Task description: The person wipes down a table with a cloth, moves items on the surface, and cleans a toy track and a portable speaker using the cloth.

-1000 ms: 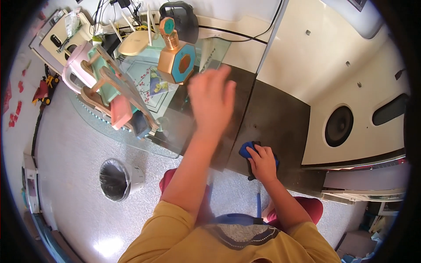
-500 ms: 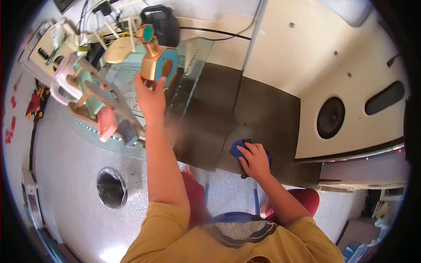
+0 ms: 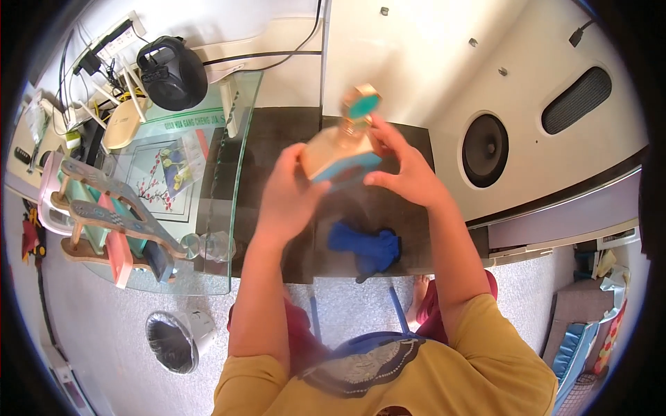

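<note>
A gold and light-blue decorative bottle [image 3: 340,154] with a green-topped stopper is held above the dark tabletop [image 3: 277,139], tilted and blurred by motion. My left hand [image 3: 286,197] grips its left side near the base. On the other side, my right hand [image 3: 411,170] has its fingers by the bottle's neck and shoulder, the thumb along the lower edge. Below the bottle, a crumpled blue cloth [image 3: 374,246] with dark parts lies on the tabletop near its front edge, apart from both hands.
At left, a glass shelf [image 3: 239,149] carries a toy ramp rack [image 3: 114,211], a clear glass vessel [image 3: 216,247], a router [image 3: 125,123] and a black speaker [image 3: 172,73]. A lined bin [image 3: 173,340] stands on the floor. A large white speaker panel [image 3: 444,76] borders the right.
The bottle has come from the glass shelf to above the dark tabletop. My right hand has let go of the blue cloth and moved up to the bottle. The view has shifted.
</note>
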The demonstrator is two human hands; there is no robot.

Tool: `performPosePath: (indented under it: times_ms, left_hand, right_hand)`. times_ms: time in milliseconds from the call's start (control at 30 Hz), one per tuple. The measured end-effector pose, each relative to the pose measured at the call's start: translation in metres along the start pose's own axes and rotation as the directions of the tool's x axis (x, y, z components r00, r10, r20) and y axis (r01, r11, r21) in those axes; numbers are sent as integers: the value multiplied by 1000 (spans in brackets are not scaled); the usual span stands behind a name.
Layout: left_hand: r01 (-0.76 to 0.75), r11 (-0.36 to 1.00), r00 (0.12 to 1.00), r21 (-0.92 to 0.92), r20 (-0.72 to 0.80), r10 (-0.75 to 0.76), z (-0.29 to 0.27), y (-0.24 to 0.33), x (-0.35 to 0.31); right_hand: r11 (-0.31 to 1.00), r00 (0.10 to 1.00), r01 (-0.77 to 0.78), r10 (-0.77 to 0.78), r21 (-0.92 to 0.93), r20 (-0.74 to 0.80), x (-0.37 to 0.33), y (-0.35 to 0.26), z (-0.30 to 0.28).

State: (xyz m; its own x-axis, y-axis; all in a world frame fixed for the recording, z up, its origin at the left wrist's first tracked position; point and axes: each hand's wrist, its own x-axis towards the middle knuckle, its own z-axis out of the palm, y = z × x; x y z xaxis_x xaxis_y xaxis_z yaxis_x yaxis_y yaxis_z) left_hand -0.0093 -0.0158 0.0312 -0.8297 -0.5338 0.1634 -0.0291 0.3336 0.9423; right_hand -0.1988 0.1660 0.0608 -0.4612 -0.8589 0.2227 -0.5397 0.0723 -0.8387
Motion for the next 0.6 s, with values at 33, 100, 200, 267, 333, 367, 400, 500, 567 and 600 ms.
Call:
performPosePath:
  times_ms: [33, 100, 200, 267, 333, 367, 400, 500, 567, 600]
  left_hand:
    - [30, 997, 999, 76, 15, -32, 8, 1, -1]
    - [47, 998, 998, 37, 31, -48, 21, -16, 1]
    - [50, 999, 998, 18, -44, -49, 36, -24, 4]
    - [119, 987, 982, 112, -161, -100, 37, -15, 8]
    - [92, 980, 986, 174, -155, -65, 32, -24, 8]
    - [66, 968, 989, 241, -146, -31, 29, -27, 8]
    - [71, 968, 988, 241, -149, -35, 28, -26, 7]
    - [115, 953, 991, 279, -99, -91, 29, -17, 6]
    - [106, 947, 993, 304, -85, -84, 33, -14, 7]
    - [110, 945, 992, 308, -89, -86, 31, -15, 6]
  right_hand:
    - [1000, 1000, -5, 5, -4, -2, 0, 6, -3]
    - [980, 977, -186, 192, -67, 95, 1, 18, -5]
    - [954, 965, -253, 261, 163, -27, -17, 70, 11]
    - [948, 939, -295, 311, 121, -148, -18, 105, 9]
    - [926, 872, -376, 345, -23, -346, -13, 128, -4]
    - [916, 833, -397, 339, -47, -437, -8, 140, -11]
    - [910, 793, -412, 328, -55, -513, -3, 149, -16]
    - [883, 725, -453, 287, -121, -626, 7, 180, -45]
    - [859, 701, -482, 257, -176, -665, 12, 206, -71]
    - [859, 728, -467, 239, -209, -643, 19, 207, -75]
